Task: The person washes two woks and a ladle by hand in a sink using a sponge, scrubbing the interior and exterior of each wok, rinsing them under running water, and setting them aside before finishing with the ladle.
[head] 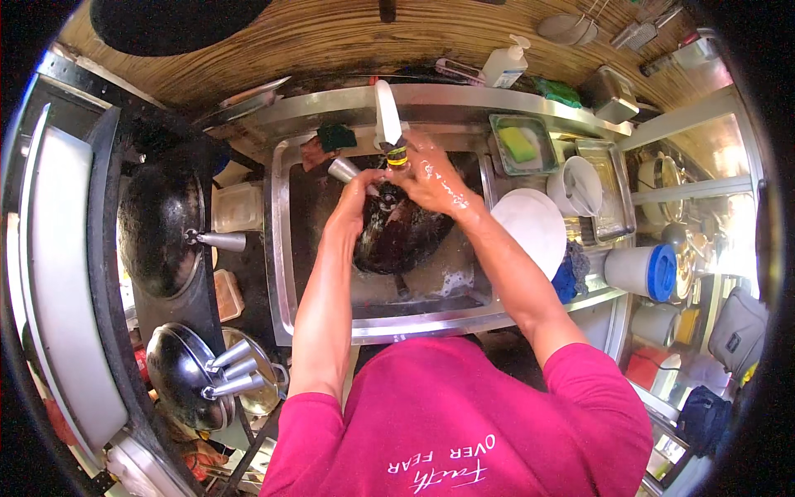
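Observation:
A dark wok [404,239] lies tilted in the stainless steel sink [379,327], its hollow metal handle [343,169] pointing to the upper left. My left hand [351,202] is closed around the handle near where it meets the wok. Wet and flecked with suds, my right hand [431,177] is at the outlet of the white tap [389,115], which has yellow and black bands at its end. Its fingers are partly hidden by the tap, so its grip is unclear. A dark green scouring pad [336,136] and a brownish cloth [314,153] rest on the sink's back left rim.
Right of the sink are a white round plate or lid [530,230], a tray with a yellow sponge [517,145], a white tub [574,186] and a blue-lidded container [640,272]. More woks [164,230] stand to the left, handles jutting out. A pump bottle [506,65] stands behind.

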The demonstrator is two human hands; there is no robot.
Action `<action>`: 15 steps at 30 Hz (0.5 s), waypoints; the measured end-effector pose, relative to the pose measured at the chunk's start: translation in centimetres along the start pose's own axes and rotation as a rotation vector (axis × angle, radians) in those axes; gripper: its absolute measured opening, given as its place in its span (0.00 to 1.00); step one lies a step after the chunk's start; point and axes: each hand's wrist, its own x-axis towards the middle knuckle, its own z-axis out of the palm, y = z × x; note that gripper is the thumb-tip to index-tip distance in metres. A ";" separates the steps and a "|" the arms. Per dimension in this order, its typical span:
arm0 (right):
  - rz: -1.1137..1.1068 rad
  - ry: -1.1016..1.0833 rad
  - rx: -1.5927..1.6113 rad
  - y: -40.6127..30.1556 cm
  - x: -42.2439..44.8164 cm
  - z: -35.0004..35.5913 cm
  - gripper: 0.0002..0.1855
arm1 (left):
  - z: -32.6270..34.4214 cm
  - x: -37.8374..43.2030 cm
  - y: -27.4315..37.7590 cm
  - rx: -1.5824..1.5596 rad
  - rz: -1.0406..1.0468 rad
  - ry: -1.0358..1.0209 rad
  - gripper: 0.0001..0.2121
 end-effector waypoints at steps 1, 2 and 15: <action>-0.027 -0.035 -0.059 0.9 -0.8 -0.7 0.23 | 0.5 0.4 0.2 0.069 0.013 -0.051 0.15; 0.119 -0.260 -0.116 1.8 -1.3 -1.2 0.23 | 0.7 0.7 0.3 0.075 0.011 -0.056 0.15; 0.659 -0.353 0.302 -2.4 -5.1 0.1 0.30 | 0.2 5.9 1.0 0.824 0.820 0.177 0.20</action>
